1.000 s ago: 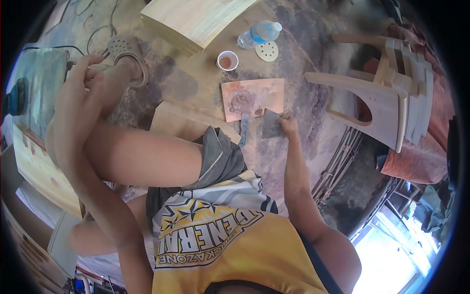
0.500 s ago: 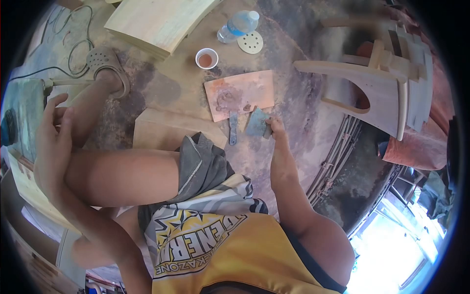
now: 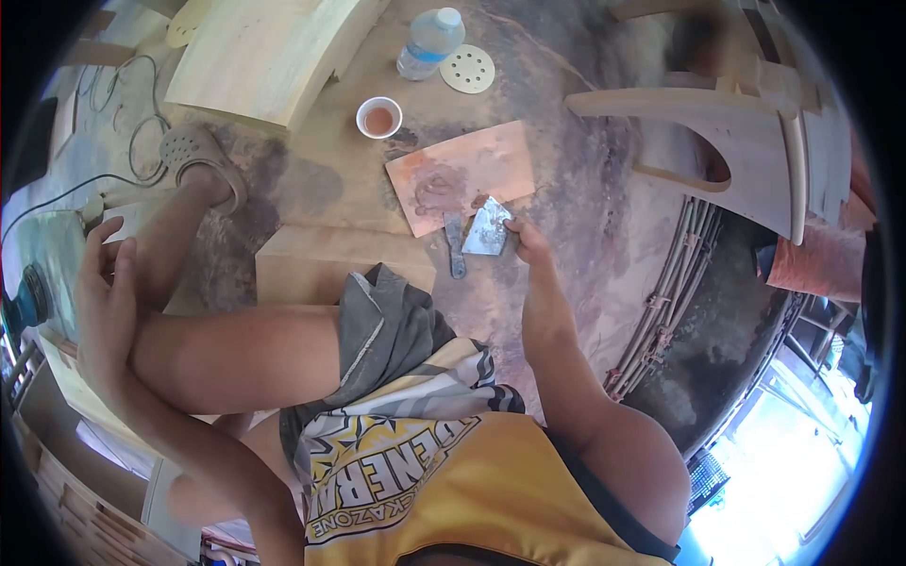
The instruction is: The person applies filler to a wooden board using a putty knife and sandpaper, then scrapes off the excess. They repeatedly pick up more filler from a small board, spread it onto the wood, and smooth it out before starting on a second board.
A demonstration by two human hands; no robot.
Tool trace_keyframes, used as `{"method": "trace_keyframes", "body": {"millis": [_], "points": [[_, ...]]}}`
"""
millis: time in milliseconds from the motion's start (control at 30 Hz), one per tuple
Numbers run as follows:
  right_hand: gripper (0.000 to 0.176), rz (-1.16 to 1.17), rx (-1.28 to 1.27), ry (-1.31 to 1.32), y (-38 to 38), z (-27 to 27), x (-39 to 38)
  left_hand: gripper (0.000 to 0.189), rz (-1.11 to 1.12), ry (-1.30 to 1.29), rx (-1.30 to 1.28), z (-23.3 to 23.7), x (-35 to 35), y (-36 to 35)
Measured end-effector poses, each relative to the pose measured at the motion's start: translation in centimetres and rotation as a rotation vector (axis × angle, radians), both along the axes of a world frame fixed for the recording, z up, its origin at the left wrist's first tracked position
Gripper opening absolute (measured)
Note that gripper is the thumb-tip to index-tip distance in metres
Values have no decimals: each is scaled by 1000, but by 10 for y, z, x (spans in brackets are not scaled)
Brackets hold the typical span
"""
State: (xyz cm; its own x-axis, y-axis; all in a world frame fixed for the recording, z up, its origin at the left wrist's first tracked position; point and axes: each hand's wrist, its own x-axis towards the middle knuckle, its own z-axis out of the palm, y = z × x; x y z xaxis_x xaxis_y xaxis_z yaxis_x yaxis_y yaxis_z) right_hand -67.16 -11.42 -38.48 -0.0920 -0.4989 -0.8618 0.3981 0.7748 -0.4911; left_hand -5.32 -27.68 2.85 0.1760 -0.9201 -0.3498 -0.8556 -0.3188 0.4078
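My right hand (image 3: 530,241) pinches a flat metal scraper plate (image 3: 488,226) at its right edge, by the lower edge of a pinkish board (image 3: 472,168). Brown paste (image 3: 439,189) is smeared on the board's left part. A putty knife (image 3: 455,247) lies just left of the plate, its blade end at the board. My left hand (image 3: 109,283) rests beside my bent knee with its fingers loosely apart and nothing in them. Above the board stand a white cup (image 3: 379,118) with reddish-brown contents and a water bottle (image 3: 431,45) next to a perforated disc (image 3: 468,69).
A wooden block (image 3: 340,259) lies in front of my shorts. Large wooden panels (image 3: 274,57) are at the upper left, near a cable (image 3: 137,174). A curved wooden frame (image 3: 698,141) and a bundle of rods (image 3: 665,292) are on the right.
The plate in my right hand has tilted and now looks bright instead of dull grey. The view has shifted slightly. My left hand stays by the knee.
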Motion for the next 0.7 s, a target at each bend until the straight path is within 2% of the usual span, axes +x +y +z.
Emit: {"method": "trace_keyframes", "body": {"millis": [100, 267, 333, 367, 433, 467, 533, 633, 700], "points": [[22, 21, 9, 39, -16, 23, 33, 32, -5, 71, -20, -4, 2, 0], [13, 98, -28, 94, -47, 20, 60, 31, -16, 103, -69, -3, 1, 0], [12, 283, -15, 398, -66, 49, 74, 31, -15, 106, -65, -2, 0, -1], [12, 288, -17, 397, -74, 57, 80, 31, -16, 91, -59, -1, 0, -1], [19, 582, -227, 631, -87, 76, 93, 31, -10, 74, -48, 1, -1, 0], [19, 589, -226, 629, -92, 90, 99, 31, -16, 77, -54, 2, -2, 1], [27, 791, -251, 995, -101, 120, 113, 31, -14, 77, -61, 3, -2, 3], [32, 785, -204, 1069, -103, 122, 106, 31, 22, 96, -114, 0, 1, 7], [29, 733, -225, 1006, -97, 121, 100, 32, 7, 105, -108, 0, 3, 8]]}}
